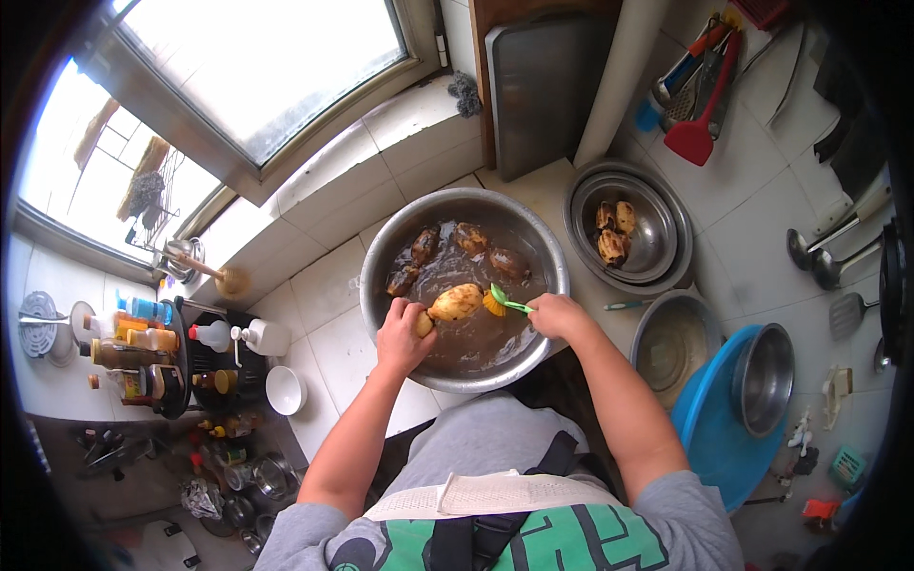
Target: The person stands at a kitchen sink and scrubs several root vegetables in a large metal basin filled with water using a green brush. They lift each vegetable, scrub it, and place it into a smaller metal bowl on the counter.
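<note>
A wide metal basin [463, 390] holds muddy brown water in front of me. Over the water, my left hand [405, 332] grips the small end segment of a lotus root [457, 302], whose larger pale segment points right. My right hand [560, 315] holds the green handle of a small brush [508, 302]; its yellow bristles are against or right beside the root's far end. Several brown-stained lotus roots lie in the water, among them one at the top [470, 238] and one at the right [508, 263].
Nested metal bowls [658, 246] with lotus root pieces [614, 243] stand to the right. Nearer me are another metal basin [677, 342] and a blue plastic basin [721, 428] with a metal bowl. At left are a white bowl [285, 390] and bottles [132, 350]. A window [264, 71] stands behind.
</note>
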